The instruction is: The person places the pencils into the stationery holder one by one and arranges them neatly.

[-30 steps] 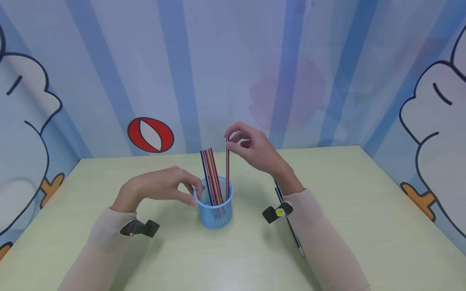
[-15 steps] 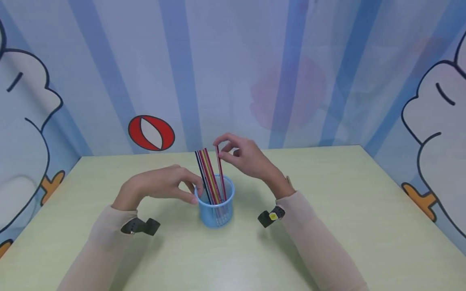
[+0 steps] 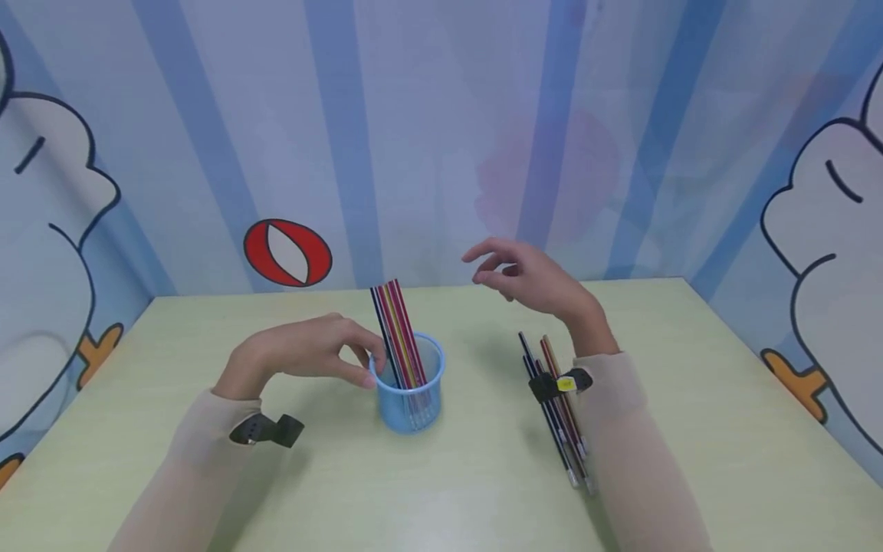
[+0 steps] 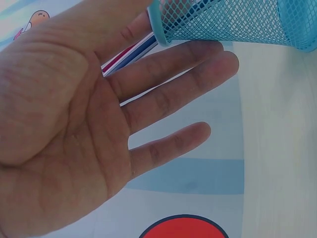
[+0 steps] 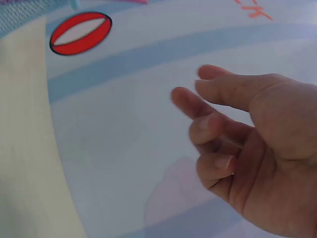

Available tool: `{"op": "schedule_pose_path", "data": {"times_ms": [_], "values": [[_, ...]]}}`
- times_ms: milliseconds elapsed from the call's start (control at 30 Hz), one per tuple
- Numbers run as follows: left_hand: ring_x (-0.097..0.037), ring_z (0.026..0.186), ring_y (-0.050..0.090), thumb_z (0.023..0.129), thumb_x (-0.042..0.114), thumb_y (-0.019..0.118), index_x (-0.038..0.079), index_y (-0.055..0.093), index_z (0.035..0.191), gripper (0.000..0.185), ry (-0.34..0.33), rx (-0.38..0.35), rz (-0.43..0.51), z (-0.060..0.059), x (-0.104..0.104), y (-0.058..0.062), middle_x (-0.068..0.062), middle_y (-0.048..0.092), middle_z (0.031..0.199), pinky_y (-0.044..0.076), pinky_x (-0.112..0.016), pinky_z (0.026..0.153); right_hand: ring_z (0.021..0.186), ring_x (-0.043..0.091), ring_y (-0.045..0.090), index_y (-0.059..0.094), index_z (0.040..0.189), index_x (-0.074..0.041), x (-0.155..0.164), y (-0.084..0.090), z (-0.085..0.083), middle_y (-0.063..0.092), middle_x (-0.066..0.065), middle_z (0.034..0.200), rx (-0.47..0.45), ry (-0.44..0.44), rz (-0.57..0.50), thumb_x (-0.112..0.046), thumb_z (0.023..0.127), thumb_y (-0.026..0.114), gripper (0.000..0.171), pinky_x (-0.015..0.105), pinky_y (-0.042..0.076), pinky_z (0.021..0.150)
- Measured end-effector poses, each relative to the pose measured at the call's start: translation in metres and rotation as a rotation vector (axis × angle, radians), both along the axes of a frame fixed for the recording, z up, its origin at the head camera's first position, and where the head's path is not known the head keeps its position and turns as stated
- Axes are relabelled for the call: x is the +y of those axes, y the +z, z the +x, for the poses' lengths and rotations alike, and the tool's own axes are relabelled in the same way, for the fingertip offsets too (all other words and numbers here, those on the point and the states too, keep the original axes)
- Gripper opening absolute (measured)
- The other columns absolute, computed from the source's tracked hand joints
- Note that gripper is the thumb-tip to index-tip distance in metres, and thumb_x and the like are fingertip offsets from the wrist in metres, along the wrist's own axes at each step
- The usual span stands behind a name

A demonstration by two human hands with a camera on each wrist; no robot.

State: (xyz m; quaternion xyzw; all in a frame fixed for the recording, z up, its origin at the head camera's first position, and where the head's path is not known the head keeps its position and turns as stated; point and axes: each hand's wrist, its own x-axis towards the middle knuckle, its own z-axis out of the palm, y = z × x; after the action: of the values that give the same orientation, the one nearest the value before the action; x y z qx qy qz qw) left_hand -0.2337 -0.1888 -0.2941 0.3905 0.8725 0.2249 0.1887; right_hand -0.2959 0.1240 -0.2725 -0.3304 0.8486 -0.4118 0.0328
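Observation:
A blue mesh pen cup [image 3: 410, 410] stands upright on the table, with several pencils [image 3: 400, 333] leaning to the left in it. My left hand [image 3: 306, 349] holds the cup by its near-left rim, between thumb and index finger. In the left wrist view, the other fingers of the left hand [image 4: 163, 94] stretch out beside the mesh. To the right of the cup and above the table, my right hand [image 3: 531, 277] is apart from everything. The right wrist view shows the right hand [image 5: 252, 134] with loosely bent fingers and nothing between them.
A loose bunch of pencils [image 3: 549, 410] lies on the table [image 3: 455, 491] under my right wrist, partly hidden by the sleeve. A printed backdrop [image 3: 428, 138] rises behind the table's far edge.
My right hand let go of a red pencil, which now leans with the others in the cup. That hand then moved right, away from the cup. My left hand stayed on the rim.

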Motion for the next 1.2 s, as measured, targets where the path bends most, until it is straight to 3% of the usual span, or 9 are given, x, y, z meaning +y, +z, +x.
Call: {"op": "schedule_pose_path", "data": {"times_ms": [167,500,767,1000,1200], "values": [[-0.004,0.095,0.056,0.079,0.038,0.064,0.031,0.058,0.090,0.013,0.000,0.005,0.001,0.000,-0.001,0.000,0.017,0.061,0.091,0.045,-0.027,0.081,0.077,0.022,0.056,0.053,0.113,-0.030,0.020,-0.003,-0.003,0.060,-0.001,0.101,-0.059,0.035,0.131,-0.019,0.089,0.053,0.026,0.038,0.046,0.062],[-0.003,0.095,0.056,0.080,0.035,0.064,0.031,0.059,0.091,0.013,0.007,-0.005,0.004,0.001,-0.001,-0.003,0.017,0.061,0.092,0.045,-0.026,0.081,0.063,0.023,0.051,0.054,0.113,-0.027,0.037,-0.021,-0.010,0.056,0.005,0.109,-0.274,0.050,0.366,-0.014,0.088,0.054,0.028,0.033,0.045,0.056],[-0.001,0.095,0.056,0.079,0.038,0.064,0.034,0.058,0.090,0.013,0.022,0.002,-0.007,-0.001,-0.001,-0.001,0.019,0.061,0.093,0.045,-0.026,0.081,0.053,0.016,0.045,0.055,0.111,-0.024,0.040,-0.031,-0.016,0.059,0.014,0.106,-0.424,0.019,0.474,-0.009,0.086,0.055,0.029,0.025,0.027,0.044],[-0.003,0.095,0.056,0.080,0.036,0.064,0.032,0.058,0.091,0.014,0.011,-0.021,0.005,0.000,-0.002,-0.003,0.017,0.061,0.093,0.045,-0.026,0.081,0.047,0.015,0.034,0.056,0.114,-0.018,0.038,-0.040,-0.017,0.062,0.011,0.099,-0.472,0.011,0.560,-0.011,0.085,0.059,0.030,0.024,0.023,0.041],[-0.002,0.095,0.056,0.080,0.035,0.064,0.033,0.058,0.090,0.012,0.016,-0.006,0.002,-0.001,-0.002,-0.003,0.018,0.061,0.092,0.045,-0.026,0.081,0.047,0.015,0.034,0.060,0.108,-0.023,0.037,-0.046,-0.017,0.060,0.010,0.078,-0.445,-0.036,0.640,-0.012,0.083,0.061,0.028,0.025,0.025,0.042]]}}
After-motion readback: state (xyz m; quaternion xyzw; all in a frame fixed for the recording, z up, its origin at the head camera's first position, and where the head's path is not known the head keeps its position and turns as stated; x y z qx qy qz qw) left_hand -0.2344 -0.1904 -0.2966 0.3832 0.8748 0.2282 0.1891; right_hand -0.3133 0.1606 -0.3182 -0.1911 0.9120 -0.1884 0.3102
